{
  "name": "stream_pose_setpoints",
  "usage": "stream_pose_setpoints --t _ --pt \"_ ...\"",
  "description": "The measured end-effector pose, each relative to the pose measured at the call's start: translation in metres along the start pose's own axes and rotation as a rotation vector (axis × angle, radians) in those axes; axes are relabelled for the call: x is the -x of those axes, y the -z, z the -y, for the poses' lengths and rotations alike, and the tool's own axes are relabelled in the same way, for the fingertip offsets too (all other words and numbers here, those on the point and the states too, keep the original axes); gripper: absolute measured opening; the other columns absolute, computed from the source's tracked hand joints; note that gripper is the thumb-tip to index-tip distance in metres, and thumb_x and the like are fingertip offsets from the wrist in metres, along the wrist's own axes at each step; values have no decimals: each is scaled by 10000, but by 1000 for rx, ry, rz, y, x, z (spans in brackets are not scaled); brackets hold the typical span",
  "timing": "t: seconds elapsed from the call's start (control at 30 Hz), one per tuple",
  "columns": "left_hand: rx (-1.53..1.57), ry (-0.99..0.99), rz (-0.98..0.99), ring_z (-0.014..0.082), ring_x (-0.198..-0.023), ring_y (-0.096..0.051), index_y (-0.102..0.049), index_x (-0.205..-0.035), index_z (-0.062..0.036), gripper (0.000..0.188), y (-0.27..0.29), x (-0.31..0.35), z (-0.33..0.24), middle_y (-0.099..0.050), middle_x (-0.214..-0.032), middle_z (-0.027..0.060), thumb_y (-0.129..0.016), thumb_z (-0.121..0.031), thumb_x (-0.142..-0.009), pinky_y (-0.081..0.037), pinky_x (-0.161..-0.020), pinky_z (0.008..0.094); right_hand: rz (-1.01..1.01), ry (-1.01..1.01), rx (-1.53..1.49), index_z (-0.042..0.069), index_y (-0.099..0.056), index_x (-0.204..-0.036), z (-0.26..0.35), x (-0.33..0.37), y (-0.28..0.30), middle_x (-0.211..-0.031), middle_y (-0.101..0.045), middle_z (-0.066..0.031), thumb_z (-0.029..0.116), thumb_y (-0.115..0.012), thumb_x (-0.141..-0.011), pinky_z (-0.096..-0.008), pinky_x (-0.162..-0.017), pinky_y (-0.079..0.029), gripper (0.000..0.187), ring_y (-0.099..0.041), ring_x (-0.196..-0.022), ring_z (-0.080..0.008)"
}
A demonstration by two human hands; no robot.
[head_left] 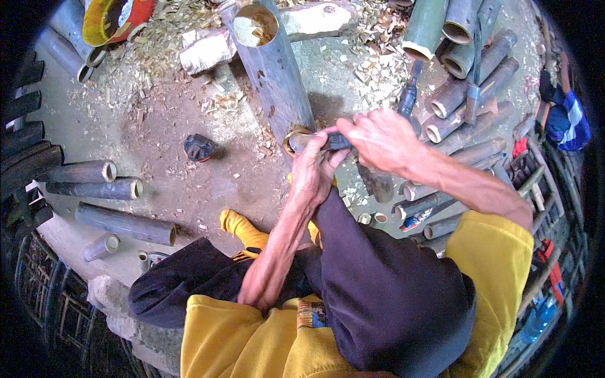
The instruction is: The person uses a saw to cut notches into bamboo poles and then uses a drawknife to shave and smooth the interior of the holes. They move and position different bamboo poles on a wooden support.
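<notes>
My left hand (312, 171) is closed, its thumb and fingers pinching the near end of a dark, ribbed piece. From the other side my right hand (381, 142) is wrapped round the same piece, which looks like the handle of a dark power tool (408, 97). A narrow shaft points away from that tool, beyond my right hand. Most of the tool's body is hidden by the hand. Just past my left fingers lies the near end of a thick bamboo tube (277, 82), propped on a pale split log (211, 51).
A black and orange battery-like block (200, 148) lies on the floor to the left. Bamboo tubes (126, 223) lie at the left, with several more (469, 94) at the right. A yellow and red bucket-like ring (120, 22) sits far left. Wood chips (170, 88) cover the floor.
</notes>
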State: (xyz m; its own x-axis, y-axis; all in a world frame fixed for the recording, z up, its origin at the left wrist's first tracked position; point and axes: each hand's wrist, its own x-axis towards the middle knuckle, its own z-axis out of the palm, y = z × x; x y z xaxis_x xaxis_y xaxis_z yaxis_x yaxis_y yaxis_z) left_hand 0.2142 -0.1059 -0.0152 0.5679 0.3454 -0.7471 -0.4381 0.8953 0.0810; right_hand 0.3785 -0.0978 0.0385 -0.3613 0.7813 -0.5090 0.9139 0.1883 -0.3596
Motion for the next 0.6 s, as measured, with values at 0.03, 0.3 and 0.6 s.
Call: stream_pose_setpoints --t 0.03,0.3,0.6 --pt "149 -27 18 197 -1064 -535 -515 -1129 31 292 -1 0 0 -565 -1131 111 -481 -158 -909 -458 -916 328 27 29 70 56 -551 -883 -1 -14 7 -692 -613 -91 134 -616 -673 -415 -582 -470 233 -626 -661 -263" --pt "578 -138 40 151 -1101 -494 -492 -1151 -37 277 -2 -14 21 -527 -1185 76 -501 -180 -913 -394 -998 275 -2 466 475 145 -637 -606 -5 -53 29 -598 -630 -24 189 -638 -625 -342 -569 -462 49 -632 -636 -171" --pt "-118 275 -308 211 -955 -580 -519 -1045 15 232 3 8 14 -563 -1051 130 -436 -161 -920 -515 -830 289 218 -102 -338 67 -583 -945 -8 17 -58 -661 -604 -159 120 -592 -647 -437 -575 -502 302 -622 -642 -329"
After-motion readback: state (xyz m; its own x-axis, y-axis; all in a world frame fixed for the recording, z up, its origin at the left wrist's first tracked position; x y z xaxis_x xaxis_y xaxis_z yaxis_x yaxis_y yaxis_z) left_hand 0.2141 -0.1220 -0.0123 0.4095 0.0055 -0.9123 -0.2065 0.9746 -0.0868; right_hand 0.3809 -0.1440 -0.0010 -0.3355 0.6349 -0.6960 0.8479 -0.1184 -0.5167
